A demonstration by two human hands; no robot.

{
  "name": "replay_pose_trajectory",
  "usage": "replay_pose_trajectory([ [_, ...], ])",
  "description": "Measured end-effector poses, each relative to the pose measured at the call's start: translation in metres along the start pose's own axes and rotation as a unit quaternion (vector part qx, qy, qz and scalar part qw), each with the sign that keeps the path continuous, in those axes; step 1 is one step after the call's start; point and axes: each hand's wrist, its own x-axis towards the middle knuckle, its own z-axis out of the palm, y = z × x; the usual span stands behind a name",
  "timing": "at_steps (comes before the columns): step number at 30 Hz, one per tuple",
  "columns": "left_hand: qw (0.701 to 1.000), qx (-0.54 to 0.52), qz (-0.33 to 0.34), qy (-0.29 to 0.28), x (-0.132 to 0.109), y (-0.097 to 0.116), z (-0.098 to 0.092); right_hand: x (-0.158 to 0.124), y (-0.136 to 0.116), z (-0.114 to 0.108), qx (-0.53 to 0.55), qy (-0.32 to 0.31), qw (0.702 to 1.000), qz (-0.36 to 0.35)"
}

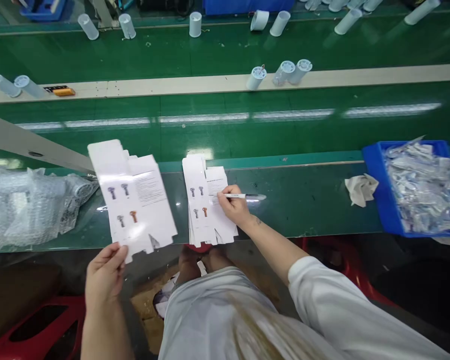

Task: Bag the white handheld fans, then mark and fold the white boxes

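Observation:
My left hand [108,272] pinches the lower left corner of a flat white printed carton sheet [139,200]. Its die-cut flaps, small product pictures and a block of text face me. Other white flaps show behind its top edge; whether they belong to a second sheet I cannot tell. To the right, a stack of similar carton sheets [199,205] lies on the dark green bench. With a white pen [245,196] between its closed fingers, my right hand [234,207] rests on that stack's right side. The pen points rightward, past the stack.
Bubble-wrapped pieces [26,207] lie on the left of the bench [303,200]. At the right stands a blue bin [388,200] full of clear plastic packets, beside a crumpled tissue [361,189]. Several pale cylinders [256,78] and an orange cutter [63,92] lie beyond.

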Motion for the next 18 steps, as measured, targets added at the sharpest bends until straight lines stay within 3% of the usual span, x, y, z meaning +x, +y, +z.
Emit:
replay_pose_trajectory([
  [2,0.994,0.080,0.033,0.068,0.013,-0.002,-0.017,0.002,0.004,0.007,-0.010,-0.048,0.999,-0.019],
  [4,0.958,0.204,0.118,0.164,0.014,-0.008,-0.022,0.000,0.005,0.011,-0.016,-0.076,0.997,-0.021],
  [6,0.906,0.282,0.220,0.226,0.004,-0.016,-0.014,-0.003,0.005,0.012,-0.021,-0.089,0.996,-0.016],
  [7,0.898,0.291,0.250,0.216,-0.002,-0.022,-0.005,-0.003,0.005,0.012,-0.022,-0.092,0.995,-0.015],
  [8,0.906,0.288,0.257,0.171,-0.009,-0.028,0.007,-0.003,0.006,0.012,-0.023,-0.092,0.995,-0.015],
  [10,0.938,0.267,0.219,0.014,-0.022,-0.043,0.037,-0.002,0.007,0.012,-0.022,-0.093,0.995,-0.013],
  [11,0.943,0.265,0.190,-0.069,-0.027,-0.051,0.054,-0.001,0.007,0.012,-0.022,-0.096,0.995,-0.012],
  [13,0.931,0.278,0.166,-0.170,-0.034,-0.066,0.087,0.001,0.006,0.011,-0.020,-0.100,0.995,-0.011],
  [16,0.912,0.312,0.166,-0.208,-0.036,-0.083,0.122,-0.003,-0.001,0.005,-0.012,-0.054,0.998,-0.017],
  [18,0.919,0.302,0.148,-0.206,-0.035,-0.089,0.132,-0.014,-0.010,-0.003,0.000,-0.024,0.999,-0.025],
])
